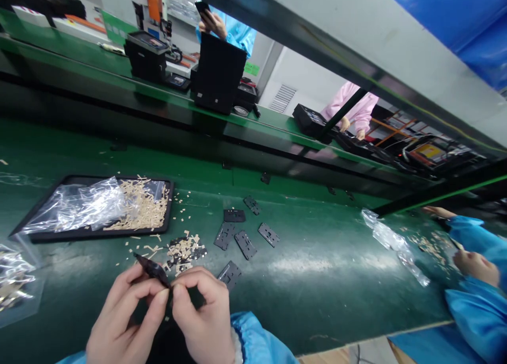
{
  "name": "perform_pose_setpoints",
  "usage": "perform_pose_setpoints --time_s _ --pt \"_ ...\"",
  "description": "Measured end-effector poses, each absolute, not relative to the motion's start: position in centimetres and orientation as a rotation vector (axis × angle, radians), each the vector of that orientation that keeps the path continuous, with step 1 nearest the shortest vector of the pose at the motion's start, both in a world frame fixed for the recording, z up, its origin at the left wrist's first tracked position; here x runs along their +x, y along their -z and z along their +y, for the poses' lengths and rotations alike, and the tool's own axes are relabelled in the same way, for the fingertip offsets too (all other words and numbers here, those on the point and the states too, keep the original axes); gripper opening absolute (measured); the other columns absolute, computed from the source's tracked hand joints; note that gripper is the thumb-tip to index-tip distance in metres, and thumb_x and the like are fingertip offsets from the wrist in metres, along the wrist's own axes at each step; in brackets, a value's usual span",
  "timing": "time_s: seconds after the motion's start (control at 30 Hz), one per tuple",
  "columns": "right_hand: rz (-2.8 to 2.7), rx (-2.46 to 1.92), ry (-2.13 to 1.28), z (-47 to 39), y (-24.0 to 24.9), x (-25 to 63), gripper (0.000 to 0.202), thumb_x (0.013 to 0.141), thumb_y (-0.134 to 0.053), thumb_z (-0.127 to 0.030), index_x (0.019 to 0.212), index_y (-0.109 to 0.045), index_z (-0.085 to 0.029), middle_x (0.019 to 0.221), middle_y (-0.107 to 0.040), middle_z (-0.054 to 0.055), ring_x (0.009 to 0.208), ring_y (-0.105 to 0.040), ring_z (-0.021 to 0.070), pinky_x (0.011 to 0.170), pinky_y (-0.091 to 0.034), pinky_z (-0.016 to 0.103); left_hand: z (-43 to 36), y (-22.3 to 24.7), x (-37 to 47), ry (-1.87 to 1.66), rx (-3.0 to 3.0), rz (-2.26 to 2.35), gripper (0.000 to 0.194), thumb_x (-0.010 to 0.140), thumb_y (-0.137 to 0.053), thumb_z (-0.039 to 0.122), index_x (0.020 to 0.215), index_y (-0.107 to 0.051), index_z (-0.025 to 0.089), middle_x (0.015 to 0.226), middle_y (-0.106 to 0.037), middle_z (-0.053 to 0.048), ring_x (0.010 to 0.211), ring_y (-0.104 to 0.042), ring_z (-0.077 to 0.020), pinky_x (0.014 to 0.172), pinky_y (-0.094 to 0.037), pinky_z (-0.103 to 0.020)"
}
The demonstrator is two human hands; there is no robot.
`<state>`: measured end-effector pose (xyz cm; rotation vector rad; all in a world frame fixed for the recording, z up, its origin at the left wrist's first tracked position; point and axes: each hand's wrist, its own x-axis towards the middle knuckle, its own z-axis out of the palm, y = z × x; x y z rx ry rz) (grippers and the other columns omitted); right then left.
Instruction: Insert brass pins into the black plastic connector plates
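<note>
My left hand (129, 312) grips a small black plastic plate (152, 269), tilted up between thumb and fingers. At the plate's lower right end, my right hand (204, 312) has its thumb and forefinger pinched together; whatever lies between those fingertips is hidden. Just beyond both hands is a loose pile of small beige pieces (185, 249) mixed with dark bits. To the right of the pile, several flat black plastic plates (245, 244) with cutouts lie spread over the green tabletop (317, 269). One of them (229, 275) lies close beside my right hand.
A black tray (171, 195) at left holds a clear plastic bag (91, 203) and many beige pieces. Another bag (16, 279) lies at the left edge. A co-worker's hands (475, 266) work at right near crumpled plastic (390, 240). A raised shelf (277, 122) crosses behind.
</note>
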<state>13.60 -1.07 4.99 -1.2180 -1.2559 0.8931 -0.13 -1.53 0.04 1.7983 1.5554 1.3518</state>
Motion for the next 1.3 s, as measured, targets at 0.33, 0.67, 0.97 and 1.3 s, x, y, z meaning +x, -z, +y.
perform_pose_setpoints --time_s 0.33,0.67,0.97,1.3 --pt "-0.753 -1.249 -1.473 -0.4 -4.7 12.8 0.019 0.066 -0.07 -0.03 0.055 -0.059 -0.018 0.05 -0.052 -0.004 0.048 -0.045 0.0098 0.048 -0.037 0.022 -1.4 -0.9 0.4 -1.45 1.96 1.514 0.015 0.087 -0.057 0.016 0.092 -0.06 0.03 0.107 -0.058 -0.004 0.102 -0.058 -0.0215 0.091 -0.042 -0.031" --pt "-0.934 -1.198 -1.339 -0.8 -5.2 13.0 0.012 0.071 -0.061 -0.022 0.059 -0.063 -0.019 0.059 -0.06 -0.001 0.054 -0.048 0.012 0.057 -0.042 0.026 -1.7 0.2 -0.1 -1.357 1.657 1.536 0.01 0.088 -0.058 0.028 0.078 -0.057 0.027 0.106 -0.06 -0.004 0.089 -0.061 -0.0206 0.075 -0.051 -0.029" --pt "-1.059 -1.198 -1.218 -1.0 -5.4 12.7 0.014 0.072 -0.057 -0.023 0.058 -0.055 -0.019 0.06 -0.057 -0.001 0.058 -0.051 0.0132 0.061 -0.044 0.026 -1.9 0.5 0.1 -1.458 1.707 1.462 0.01 0.09 -0.056 0.02 0.084 -0.054 0.027 0.108 -0.059 -0.001 0.098 -0.06 -0.0139 0.076 -0.048 -0.016" --pt "-1.051 -1.206 -1.288 -0.9 -5.7 12.7 0.012 0.07 -0.057 -0.025 0.06 -0.053 -0.02 0.058 -0.051 -0.003 0.054 -0.045 0.011 0.056 -0.042 0.024 -2.1 -0.2 0.1 -1.438 1.502 1.484 0.01 0.089 -0.061 0.033 0.081 -0.062 0.028 0.105 -0.067 0.002 0.094 -0.066 -0.0127 0.078 -0.05 -0.013"
